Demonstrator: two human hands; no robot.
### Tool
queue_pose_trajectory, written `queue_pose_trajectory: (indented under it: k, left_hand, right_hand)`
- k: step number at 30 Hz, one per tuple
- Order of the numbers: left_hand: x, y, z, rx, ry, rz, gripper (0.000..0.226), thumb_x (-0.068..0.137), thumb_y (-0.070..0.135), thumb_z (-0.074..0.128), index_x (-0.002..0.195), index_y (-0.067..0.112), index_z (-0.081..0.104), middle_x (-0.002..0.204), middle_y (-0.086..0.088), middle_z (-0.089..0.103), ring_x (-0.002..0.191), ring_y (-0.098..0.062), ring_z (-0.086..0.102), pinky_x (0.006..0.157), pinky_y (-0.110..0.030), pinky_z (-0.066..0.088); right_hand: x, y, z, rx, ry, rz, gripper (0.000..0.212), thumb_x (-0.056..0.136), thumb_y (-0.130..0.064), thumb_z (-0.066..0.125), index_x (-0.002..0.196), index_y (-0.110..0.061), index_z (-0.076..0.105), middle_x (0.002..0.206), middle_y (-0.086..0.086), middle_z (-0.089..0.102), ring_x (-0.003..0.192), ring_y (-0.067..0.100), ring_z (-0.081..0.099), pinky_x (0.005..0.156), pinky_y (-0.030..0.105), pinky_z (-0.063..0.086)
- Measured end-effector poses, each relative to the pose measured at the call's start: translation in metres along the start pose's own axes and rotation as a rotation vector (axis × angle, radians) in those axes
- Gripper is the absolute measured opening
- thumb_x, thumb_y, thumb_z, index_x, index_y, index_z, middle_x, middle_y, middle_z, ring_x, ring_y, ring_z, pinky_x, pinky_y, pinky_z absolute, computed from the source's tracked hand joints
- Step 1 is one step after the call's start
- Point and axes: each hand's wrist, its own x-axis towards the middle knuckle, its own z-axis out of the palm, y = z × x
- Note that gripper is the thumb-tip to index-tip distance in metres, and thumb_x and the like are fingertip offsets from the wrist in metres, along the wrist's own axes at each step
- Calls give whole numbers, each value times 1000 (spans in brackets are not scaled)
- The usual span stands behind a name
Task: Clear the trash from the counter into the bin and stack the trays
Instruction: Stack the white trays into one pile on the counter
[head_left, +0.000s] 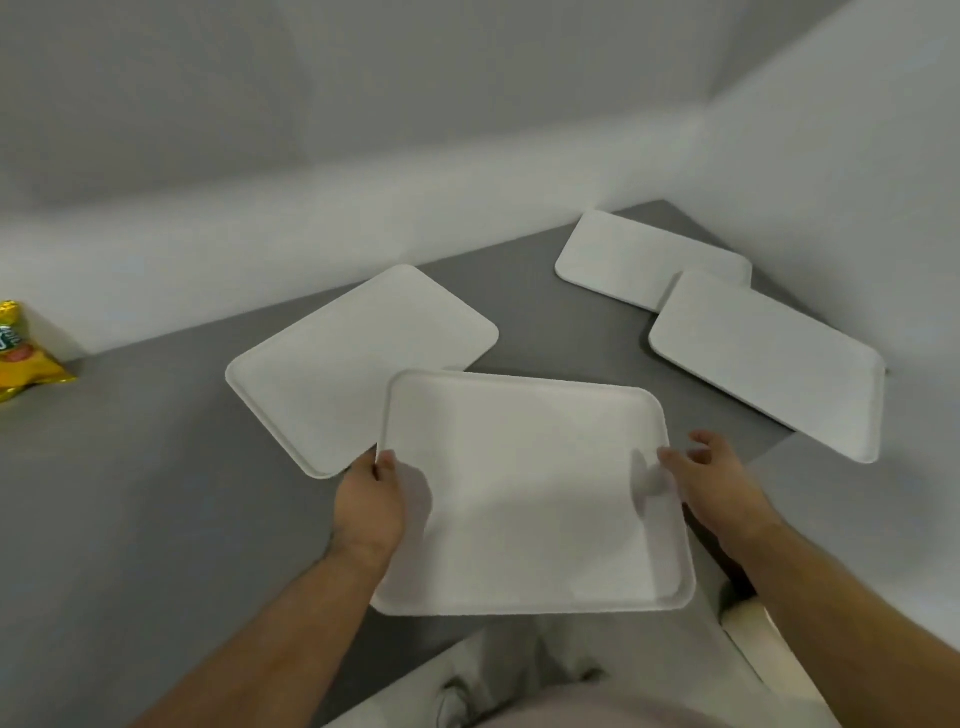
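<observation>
- You're working in soft, even, diffuse light; nothing is dim and there is no hard glare.
- The near tray (524, 493) is the brightest surface, almost washed out, so its rim and texture barely read.
- You cast 2 faint thumb shadows on that tray, beside your left hand (371, 501) and your right hand (719, 483).
- A darker shadow lies on the grey counter (156, 493) under the tray's right edge.
- The whole picture is slightly soft, with the right fingers blurred.
- Wide-angle distortion bends the wall (363, 130) and counter lines, strongest at the edges.
- The yellow snack bag (23, 353) at the left edge is smeared and its print unreadable.
</observation>
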Motion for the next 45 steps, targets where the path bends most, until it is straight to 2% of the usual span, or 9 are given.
queue_pose_trajectory:
  k: [5, 9, 15, 19, 23, 26, 30, 37, 45]
  left_hand:
    - [-12, 10, 48, -93, -26, -137, 30, 107, 27, 37, 88, 11, 53, 82, -10, 60, 71, -23, 56, 63, -32, 43]
    - [-9, 16, 76, -15, 9, -128, 27, 105, 17, 38, 80, 12, 48, 78, -8, 56, 67, -19, 52, 59, -31, 41]
    - [4, 21, 90, 247, -144, -199, 22, 87, 11, 47, 77, 19, 65, 79, -2, 68, 70, -18, 64, 49, -26, 45]
    - [15, 34, 93, 513, -182, -195, 19, 82, 24, 51, 81, 20, 70, 78, 2, 71, 71, -18, 67, 57, -27, 52]
    - [22, 43, 97, 686, -226, -153, 21, 79, 22, 50, 83, 15, 70, 84, -5, 73, 78, -25, 68, 70, -33, 59]
    - [25, 41, 103, 602, -165, -135, 15, 79, 19, 54, 90, 16, 64, 86, -6, 71, 79, -27, 69, 65, -33, 57]
    - [31, 35, 110, 525, -108, -129, 16, 80, 20, 54, 95, 18, 59, 83, -2, 68, 71, -19, 65, 52, -28, 48]
    - [52, 32, 109, 489, -96, -96, 11, 82, 26, 57, 93, 23, 55, 81, 3, 65, 68, -15, 63, 47, -25, 44]
    - [73, 34, 107, 463, -84, -62, 9, 82, 22, 59, 89, 25, 54, 77, 8, 61, 66, -9, 57, 46, -23, 38]
  right_hand:
    - [23, 15, -21, -135, -85, -52, 75, 82, -51, 74, 144, -26, 40, 116, 2, 61, 98, 30, 61, 82, 42, 48]
    - [57, 8, -29, -229, -75, -162, 76, 76, -43, 79, 140, -20, 45, 129, 8, 62, 116, 34, 59, 92, 44, 50]
    - [112, 2, -28, -307, -177, -278, 89, 75, -37, 80, 151, -20, 37, 137, 14, 50, 128, 34, 49, 105, 42, 43]
    - [146, 0, -21, -381, -196, -340, 94, 76, -40, 79, 151, -5, 35, 146, 21, 44, 137, 37, 40, 114, 44, 36]
    - [163, 0, -15, -463, -220, -397, 86, 74, -40, 77, 143, -1, 44, 141, 19, 48, 131, 39, 43, 111, 44, 38]
    - [164, 6, -7, -503, -180, -478, 73, 72, -36, 76, 132, -1, 53, 140, 17, 47, 128, 39, 44, 110, 42, 39]
    - [165, 19, 8, -754, -140, -632, 61, 90, -46, 62, 138, -10, 50, 155, 11, 40, 144, 33, 31, 121, 42, 28]
    - [173, 0, 21, -754, -219, -547, 59, 100, -38, 50, 149, -9, 37, 161, 8, 29, 153, 31, 13, 124, 41, 20]
    - [182, -12, 29, -753, -224, -508, 59, 98, -37, 52, 149, -11, 38, 162, 6, 29, 153, 30, 12, 124, 40, 19]
